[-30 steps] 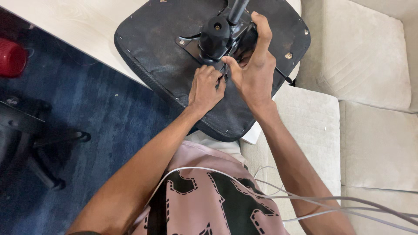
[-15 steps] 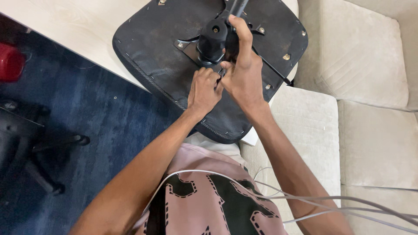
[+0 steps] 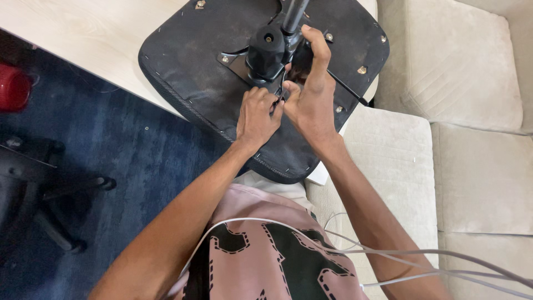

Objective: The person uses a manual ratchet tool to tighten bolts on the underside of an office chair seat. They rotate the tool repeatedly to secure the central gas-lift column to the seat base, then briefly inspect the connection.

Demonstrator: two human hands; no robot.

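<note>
Head view, looking straight down:

Seat: a black office chair seat [image 3: 200,61] lies upside down, its underside facing up, partly on a pale wooden table [image 3: 72,39] and partly hanging over the edge toward the person.

Mechanism: a black metal plate with a knob-like housing [image 3: 266,53] sits bolted at the middle of the seat underside, and a dark post [image 3: 293,14] rises out of it toward the top of the frame.

Lever: a thin black rod [image 3: 347,89] sticks out from the mechanism to the right, across the seat.

Left hand: the left hand [image 3: 258,116] is curled up tight just below the mechanism, fingertips pressed together on some small part right at the plate edge. Can't really tell what that part is, it's hidden between the two hands.

Right hand: the right hand [image 3: 311,94] is touching the left one at the thumbs, its fingers stretched up and wrapped over the mechanism beside the post, thumb pinching down at the same tiny spot.

Screws: several shiny screws [image 3: 362,70] dot the seat underside around the plate.

Around it: beige sofa cushions [image 3: 461,72] on the right, dark blue carpet [image 3: 139,150] on the left, a black chair base [image 3: 50,194] lying on that carpet, and something red [image 3: 12,89] at the left edge.

Foreground: pink and black patterned shirt [image 3: 266,250] with grey cables [image 3: 433,261] running across it.
</note>
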